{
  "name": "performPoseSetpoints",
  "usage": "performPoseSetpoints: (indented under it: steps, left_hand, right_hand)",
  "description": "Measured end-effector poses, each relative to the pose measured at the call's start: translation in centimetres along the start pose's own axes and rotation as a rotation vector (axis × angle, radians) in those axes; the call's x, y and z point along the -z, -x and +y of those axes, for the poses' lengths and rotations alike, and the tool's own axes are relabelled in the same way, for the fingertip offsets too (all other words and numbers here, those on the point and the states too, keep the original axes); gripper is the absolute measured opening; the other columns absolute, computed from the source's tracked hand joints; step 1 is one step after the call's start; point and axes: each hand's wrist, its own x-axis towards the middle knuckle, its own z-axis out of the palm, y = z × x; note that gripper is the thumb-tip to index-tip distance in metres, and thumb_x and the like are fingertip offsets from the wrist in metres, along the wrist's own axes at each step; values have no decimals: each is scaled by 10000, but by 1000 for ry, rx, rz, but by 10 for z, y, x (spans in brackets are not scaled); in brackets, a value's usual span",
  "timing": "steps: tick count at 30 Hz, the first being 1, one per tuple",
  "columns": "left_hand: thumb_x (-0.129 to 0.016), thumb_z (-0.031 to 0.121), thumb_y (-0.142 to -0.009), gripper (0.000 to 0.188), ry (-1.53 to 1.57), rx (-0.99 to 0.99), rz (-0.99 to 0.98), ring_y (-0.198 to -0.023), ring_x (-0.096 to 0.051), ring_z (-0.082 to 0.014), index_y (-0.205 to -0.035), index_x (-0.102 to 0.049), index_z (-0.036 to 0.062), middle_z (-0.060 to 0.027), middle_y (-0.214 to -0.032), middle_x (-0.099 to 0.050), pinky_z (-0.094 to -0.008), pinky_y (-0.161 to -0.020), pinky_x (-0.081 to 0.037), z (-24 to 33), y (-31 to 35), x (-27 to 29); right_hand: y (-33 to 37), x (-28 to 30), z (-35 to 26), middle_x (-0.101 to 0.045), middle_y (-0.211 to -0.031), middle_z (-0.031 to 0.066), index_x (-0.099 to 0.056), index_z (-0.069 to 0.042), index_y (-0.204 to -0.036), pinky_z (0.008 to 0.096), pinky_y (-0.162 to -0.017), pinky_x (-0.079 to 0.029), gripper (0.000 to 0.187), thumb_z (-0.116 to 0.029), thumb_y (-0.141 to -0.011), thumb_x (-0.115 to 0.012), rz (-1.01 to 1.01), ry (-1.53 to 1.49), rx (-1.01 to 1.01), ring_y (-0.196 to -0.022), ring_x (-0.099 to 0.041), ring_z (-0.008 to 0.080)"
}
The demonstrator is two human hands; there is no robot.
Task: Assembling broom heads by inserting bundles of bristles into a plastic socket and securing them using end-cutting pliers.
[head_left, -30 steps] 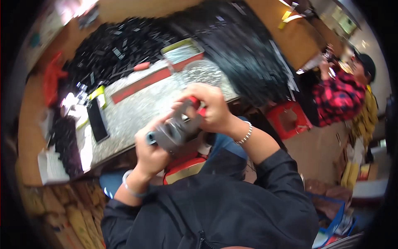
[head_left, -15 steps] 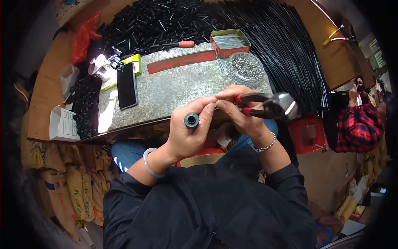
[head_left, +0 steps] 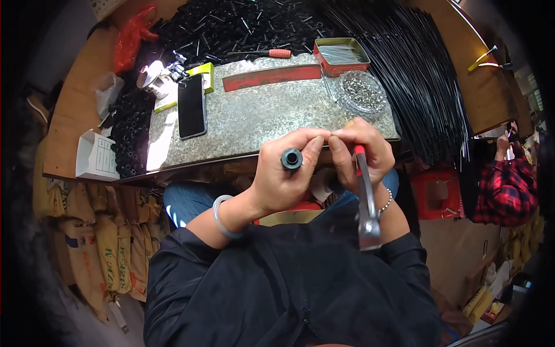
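My left hand (head_left: 280, 173) is closed around a black tube (head_left: 291, 158), whose round hollow end faces up. Red-handled pliers (head_left: 367, 208) hang from my right hand (head_left: 370, 151), their metal head pointing down toward my body. The thumbs and forefingers of both hands are pinched and meet tip to tip just off the bench's front edge. Whatever lies between those fingertips is too small to make out. Beyond the hands, the speckled stone work surface (head_left: 248, 124) is sprinkled with tiny bits.
A clear dish (head_left: 362, 92) of small metal parts stands beside a red tin (head_left: 342, 55) of thin rods. Behind them lie black tubes (head_left: 231, 29) and long black rods (head_left: 416, 75). A phone (head_left: 192, 107) and a red strip (head_left: 272, 78) lie on the stone. A co-worker's plaid sleeve (head_left: 506, 188) shows at right.
The pliers have swung from pointing right to pointing down toward my body. My fingertips stay together. The whole view has shifted slightly, with the bench further right and higher.
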Motion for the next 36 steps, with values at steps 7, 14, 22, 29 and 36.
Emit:
performPoseSetpoints:
  steps: [7, 14, 22, 29, 36]
  left_hand:
    - [-464, 135, -932, 267, 42, 46, -14, -574, -409, 2, -1093, -582, -43, 54, -636, -508, -179, -489, -325, 0, -2, 2]
    - [-526, 164, -876, 298, 91, -40, 29, -787, -603, -116, -1084, -582, -42, -117, -856, -648, -243, -687, -474, -3, -1, 2]
    - [-546, 168, -865, 309, 142, 51, 23, -769, -583, -96, -1087, -580, -44, -99, -830, -639, -235, -676, -470, -4, 1, 4]
    - [-525, 354, -906, 475, 159, 88, 13, -736, -505, -55, -1105, -564, -75, -24, -815, -584, -194, -650, -429, 2, -2, 3]
    - [-608, 206, -826, 368, -13, -2, -21, -791, -597, -123, -1109, -571, -27, -104, -852, -642, -265, -698, -473, 0, -3, 9]
  right_hand:
    - [-5, -22, -15, -551, -638, 22, -603, -64, -869, 268, -498, -372, 212, -51, -703, -734, 24, -84, 107, -520, -512, 152]
    - [-3, -34, -15, -550, -659, 10, -611, -89, -903, 273, -526, -393, 235, -80, -704, -736, 21, -66, 189, -557, -524, 152]
    - [-3, -35, -16, -535, -634, 55, -574, -36, -902, 256, -532, -402, 174, 3, -763, -670, 13, -82, 162, -551, -496, 154]
    - [-2, -35, -13, -543, -638, 57, -573, -36, -904, 269, -541, -423, 199, 34, -747, -673, 19, -72, 163, -562, -515, 154]
    - [-14, -15, -27, -594, -703, 31, -605, -40, -868, 263, -564, -437, 208, -97, -713, -732, -192, -16, -86, -625, -574, 146]
